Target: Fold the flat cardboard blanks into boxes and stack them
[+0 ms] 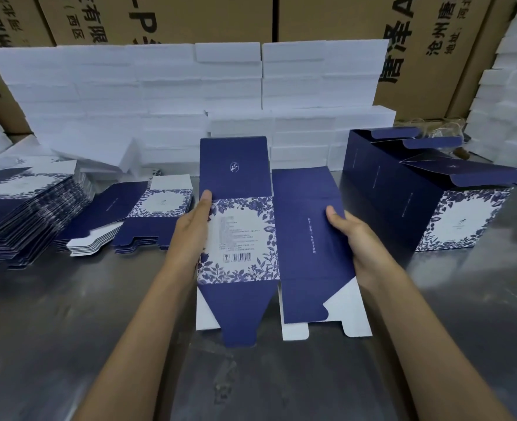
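A wall of plain white boxes [190, 95] stands beyond both hands, backed by brown corrugated cartons [327, 16] with black print. The bench [69, 323] under the arms is dull, scuffed metal. Right of the right hand sit folded boxes [427, 196], navy with a floral white face, top flaps loose. Left of the left hand lie stacks of flat blanks [23, 214]. Between the hands is one smooth card blank [269, 238], navy panels beside a floral panel with a barcode, its flaps spread. The left hand [195, 226] lies with fingers straight along its left edge; the right hand [351, 238] grips its right edge, thumb on top.
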